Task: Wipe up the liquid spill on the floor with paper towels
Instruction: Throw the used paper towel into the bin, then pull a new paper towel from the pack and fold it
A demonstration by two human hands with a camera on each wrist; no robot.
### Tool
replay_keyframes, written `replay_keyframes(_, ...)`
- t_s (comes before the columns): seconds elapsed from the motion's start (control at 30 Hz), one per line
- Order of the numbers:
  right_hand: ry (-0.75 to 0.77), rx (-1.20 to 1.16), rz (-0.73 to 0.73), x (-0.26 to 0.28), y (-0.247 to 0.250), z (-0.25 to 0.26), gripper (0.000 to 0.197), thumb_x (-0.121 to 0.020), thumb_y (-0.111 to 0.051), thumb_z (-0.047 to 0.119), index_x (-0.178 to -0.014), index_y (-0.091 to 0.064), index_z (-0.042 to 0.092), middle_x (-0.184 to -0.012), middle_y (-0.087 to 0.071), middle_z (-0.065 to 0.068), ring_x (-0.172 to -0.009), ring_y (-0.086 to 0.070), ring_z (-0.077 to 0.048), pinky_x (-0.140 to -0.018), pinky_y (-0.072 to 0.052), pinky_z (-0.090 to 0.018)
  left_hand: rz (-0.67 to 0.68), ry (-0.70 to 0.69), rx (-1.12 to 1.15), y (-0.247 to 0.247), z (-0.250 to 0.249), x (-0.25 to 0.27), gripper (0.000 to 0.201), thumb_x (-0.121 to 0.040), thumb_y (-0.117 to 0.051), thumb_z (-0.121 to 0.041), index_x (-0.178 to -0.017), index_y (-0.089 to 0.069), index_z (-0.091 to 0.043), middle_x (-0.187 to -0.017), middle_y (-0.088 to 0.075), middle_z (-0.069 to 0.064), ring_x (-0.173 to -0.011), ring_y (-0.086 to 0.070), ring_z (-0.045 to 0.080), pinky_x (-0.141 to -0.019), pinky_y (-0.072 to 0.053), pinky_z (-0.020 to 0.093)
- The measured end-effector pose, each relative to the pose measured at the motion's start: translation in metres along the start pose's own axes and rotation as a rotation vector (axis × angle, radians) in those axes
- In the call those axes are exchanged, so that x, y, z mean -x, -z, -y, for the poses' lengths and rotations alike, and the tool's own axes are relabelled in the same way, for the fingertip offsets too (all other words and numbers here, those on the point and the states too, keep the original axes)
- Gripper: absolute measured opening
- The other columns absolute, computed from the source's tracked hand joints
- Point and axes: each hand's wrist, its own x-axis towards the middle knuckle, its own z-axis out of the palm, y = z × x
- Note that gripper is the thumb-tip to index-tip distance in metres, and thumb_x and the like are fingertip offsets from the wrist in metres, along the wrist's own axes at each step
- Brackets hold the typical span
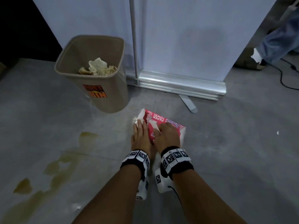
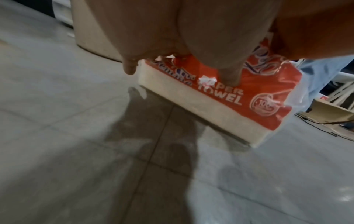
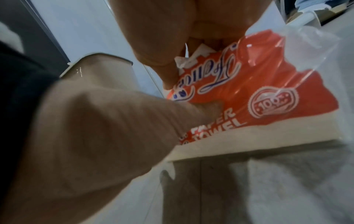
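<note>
A pink pack of paper towels (image 1: 168, 122) lies on the grey floor, just in front of the bin. My left hand (image 1: 140, 129) lies flat on the pack's left end with straight fingers and presses it down (image 2: 220, 97). My right hand (image 1: 159, 129) is curled over the torn opening in the middle of the pack (image 3: 268, 91). Its thumb and fingers pinch a white paper towel (image 3: 184, 59) that sticks out there. A yellowish liquid spill (image 1: 64, 160) spreads in patches over the floor, left of my arms.
A tan waste bin (image 1: 113, 94) holding crumpled used towels (image 1: 98, 67) stands behind the pack to the left. A metal banner base (image 1: 181, 85) with a foot (image 1: 189, 104) runs behind it. Another person's leg (image 1: 275, 41) and a black cable (image 1: 284, 75) are at the far right.
</note>
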Motion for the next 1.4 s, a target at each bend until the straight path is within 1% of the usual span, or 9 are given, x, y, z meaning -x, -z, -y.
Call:
replay_keyframes(0.37,0.000,-0.106,-0.071,0.007,0.021,0.009,0.016,-0.094,-0.055,0.023,-0.099,-0.063,0.010,-0.103,-0.066,-0.007,-0.099,-0.060,-0.023,-0.086,-0.046,-0.031,-0.078,0.078,0.032,-0.018,0.002,0.005,0.118,-0.067,-0.015,-0.080,-0.153,0.021,-0.007,-0.160,0.029,0.014,-0.148,0.026,0.032,-0.122,-0.003,0.053)
replay_keyframes(0.5,0.038,-0.152,-0.126,0.002,0.052,0.022,0.010,-0.094,-0.056,0.021,-0.087,-0.059,0.014,-0.072,-0.054,0.004,-0.072,-0.056,-0.018,-0.064,-0.037,-0.022,-0.065,0.040,0.000,-0.016,0.006,0.006,0.132,-0.075,-0.062,-0.072,-0.151,0.026,-0.009,-0.159,0.030,0.014,-0.147,0.026,0.035,-0.120,-0.004,0.055)
replay_keyframes(0.67,0.161,-0.243,-0.180,0.003,0.089,0.049,0.013,-0.091,-0.061,0.020,-0.079,-0.057,0.018,-0.067,-0.047,0.016,-0.062,-0.044,0.005,-0.057,-0.031,-0.001,-0.029,-0.041,0.053,0.002,0.008,0.007,0.133,-0.073,-0.070,-0.068,-0.154,0.022,-0.016,-0.160,0.031,0.009,-0.148,0.025,0.030,-0.120,-0.003,0.057)
replay_keyframes(0.83,0.235,-0.435,-0.101,0.021,0.119,0.087,0.014,-0.090,-0.063,0.025,-0.078,-0.062,0.018,-0.068,-0.063,0.008,-0.062,-0.057,-0.004,-0.054,-0.037,-0.009,-0.108,-0.076,0.175,0.023,0.019,0.020,0.121,-0.075,-0.069,-0.066,-0.156,0.010,-0.026,-0.165,0.013,0.002,-0.152,0.007,0.026,-0.120,-0.009,0.055)
replay_keyframes(1.0,0.271,-0.669,0.052,0.042,0.122,0.124,0.012,-0.089,-0.063,0.024,-0.080,-0.066,0.017,-0.070,-0.070,0.001,-0.062,-0.064,-0.011,-0.057,-0.047,-0.021,-0.214,0.038,0.997,0.062,0.047,0.082,0.073,-0.087,-0.051,-0.052,-0.152,-0.032,-0.026,-0.152,-0.043,0.003,-0.135,-0.047,0.019,-0.111,-0.041,0.043)
replay_keyframes(1.13,0.204,-0.694,0.155,0.043,0.086,0.134,0.012,-0.087,-0.064,0.030,-0.087,-0.068,0.019,-0.086,-0.071,0.001,-0.079,-0.068,-0.018,-0.070,-0.054,-0.030,-0.206,0.175,1.725,0.104,0.081,0.148,0.044,-0.101,-0.041,-0.048,-0.144,-0.031,-0.043,-0.128,-0.065,0.014,-0.096,-0.071,0.032,-0.079,-0.058,0.042)
replay_keyframes(1.2,0.179,-0.652,0.203,0.043,0.061,0.135,0.009,-0.086,-0.064,0.029,-0.087,-0.066,0.020,-0.088,-0.070,0.003,-0.084,-0.068,-0.019,-0.078,-0.056,-0.041,-0.168,0.113,1.715,0.119,0.097,0.171,0.054,-0.094,-0.040,-0.059,-0.144,-0.023,-0.048,-0.122,-0.069,0.013,-0.089,-0.073,0.031,-0.070,-0.057,0.036)
replay_keyframes(1.3,0.136,-0.583,0.315,0.050,0.028,0.135,0.006,-0.089,-0.064,0.021,-0.093,-0.061,0.019,-0.093,-0.068,0.001,-0.088,-0.067,-0.021,-0.080,-0.055,-0.041,-0.193,0.089,1.529,0.127,0.114,0.187,0.083,-0.081,-0.066,-0.035,-0.151,-0.021,-0.040,-0.115,-0.072,0.010,-0.080,-0.071,0.021,-0.063,-0.049,0.026)
replay_keyframes(1.4,0.099,-0.600,0.395,0.061,0.001,0.133,0.017,-0.083,-0.067,0.022,-0.098,-0.061,0.016,-0.099,-0.070,-0.004,-0.091,-0.068,-0.024,-0.084,-0.055,-0.046,-0.216,0.116,1.251,0.127,0.132,0.186,0.101,-0.074,-0.084,-0.022,-0.153,-0.024,-0.039,-0.127,-0.065,-0.002,-0.097,-0.067,0.008,-0.075,-0.051,0.022)
